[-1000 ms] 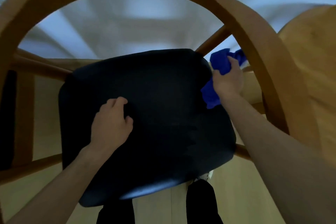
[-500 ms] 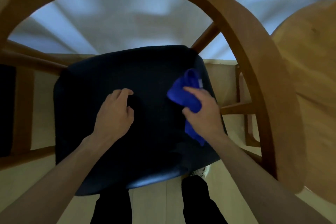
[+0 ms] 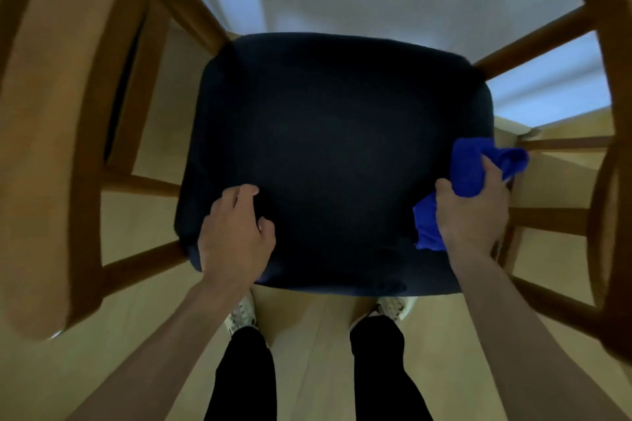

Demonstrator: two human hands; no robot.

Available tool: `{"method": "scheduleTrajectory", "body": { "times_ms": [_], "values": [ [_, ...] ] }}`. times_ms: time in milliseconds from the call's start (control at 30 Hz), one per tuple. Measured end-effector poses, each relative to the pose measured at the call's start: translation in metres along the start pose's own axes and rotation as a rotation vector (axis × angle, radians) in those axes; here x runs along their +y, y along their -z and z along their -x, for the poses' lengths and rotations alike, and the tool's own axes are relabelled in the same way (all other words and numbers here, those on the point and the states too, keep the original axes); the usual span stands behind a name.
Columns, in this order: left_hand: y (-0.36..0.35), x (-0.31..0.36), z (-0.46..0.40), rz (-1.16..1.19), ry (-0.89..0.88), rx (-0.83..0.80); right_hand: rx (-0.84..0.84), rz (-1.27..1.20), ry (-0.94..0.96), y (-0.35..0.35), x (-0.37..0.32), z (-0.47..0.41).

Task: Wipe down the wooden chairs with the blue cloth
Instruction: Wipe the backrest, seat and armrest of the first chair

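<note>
Cloth: blue cloth bunched in right hand, at dark seat's right edge.
Left hand: fingers loosely bent, resting on seat.
Nearest wood: rungs just right of seat.

I see both forearms bare to frame edge, no sleeves, no watch or rings visible on left hand or right hand. At 6 o'clock, two legs in plain black trousers, narrow cut, hems ending at ankle. Beyond hems, light shoes poke out, whitish with darker flecks or lacing; blur too heavy for me to tell which. Second shoe partly hidden under dark seat edge.
</note>
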State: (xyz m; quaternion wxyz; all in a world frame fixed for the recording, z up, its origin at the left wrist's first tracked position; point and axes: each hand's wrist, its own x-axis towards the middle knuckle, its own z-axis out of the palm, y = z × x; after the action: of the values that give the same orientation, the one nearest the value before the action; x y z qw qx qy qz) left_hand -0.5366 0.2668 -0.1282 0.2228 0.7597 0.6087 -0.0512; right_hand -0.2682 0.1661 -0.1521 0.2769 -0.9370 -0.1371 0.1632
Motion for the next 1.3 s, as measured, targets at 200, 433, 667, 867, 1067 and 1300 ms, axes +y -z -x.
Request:
{"method": "scheduleTrajectory", "body": {
  "times_ms": [200,433,667,867,1067,1300],
  "values": [
    [0.025,-0.063,0.015,0.07,-0.002,-0.004,-0.178,0.114,0.248,-0.094,-0.098,0.086],
    [0.029,-0.076,0.014,0.143,-0.003,-0.009,-0.532,0.244,0.648,-0.145,-0.146,0.156],
    [0.028,-0.074,0.021,0.088,0.008,-0.092,-0.928,0.574,1.256,-0.09,-0.107,0.102],
    [0.022,-0.078,0.048,0.183,-0.027,-0.102,-0.53,0.24,0.903,-0.098,-0.152,0.051],
    [0.023,-0.09,0.06,0.218,0.018,-0.084,-0.564,0.494,0.929,-0.17,-0.216,0.08],
    [0.028,-0.101,0.058,0.12,-0.098,-0.144,-1.05,0.7,1.375,-0.137,-0.175,0.103]
  ]
}}
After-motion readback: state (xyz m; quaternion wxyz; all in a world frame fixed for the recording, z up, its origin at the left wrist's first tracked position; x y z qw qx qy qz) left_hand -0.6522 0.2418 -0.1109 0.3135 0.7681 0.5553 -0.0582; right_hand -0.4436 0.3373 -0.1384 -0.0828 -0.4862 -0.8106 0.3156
